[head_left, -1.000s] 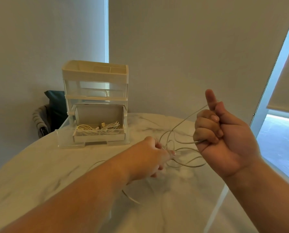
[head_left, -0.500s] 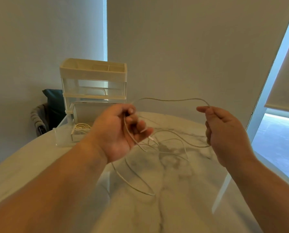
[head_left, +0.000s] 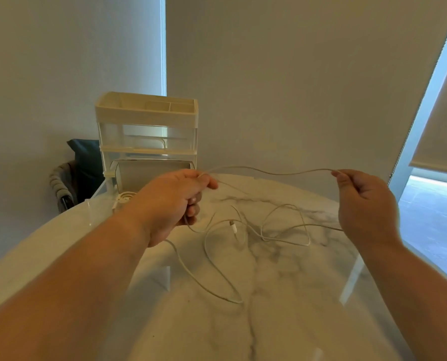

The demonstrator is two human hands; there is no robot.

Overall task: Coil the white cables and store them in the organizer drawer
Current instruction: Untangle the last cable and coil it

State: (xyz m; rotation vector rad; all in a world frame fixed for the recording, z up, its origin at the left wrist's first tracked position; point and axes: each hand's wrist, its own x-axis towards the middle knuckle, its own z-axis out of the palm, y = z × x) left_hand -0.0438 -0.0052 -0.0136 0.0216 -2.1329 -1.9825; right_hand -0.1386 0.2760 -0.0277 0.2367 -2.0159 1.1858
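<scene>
Cable [head_left: 269,171], white and thin: strung in a shallow wave above the middle of the marble table [head_left: 282,329], slack sprawled in loose loops beneath, connector [head_left: 233,226] lying among them. Gripped at one side by the left hand [head_left: 175,201], fingers curled round it; pinched at the other between thumb and forefinger of the right hand [head_left: 365,201]. Judged as early coiling, no tidy loop formed. Called next for even turns gathered into the left hand, then a carry to the open drawer [head_left: 152,173] of the organizer [head_left: 147,118] at the far left edge, beside coiled cables [head_left: 125,198] lying there. Bare top between; right edge close beneath the right wrist.

No readable text, label or number anywhere.
</scene>
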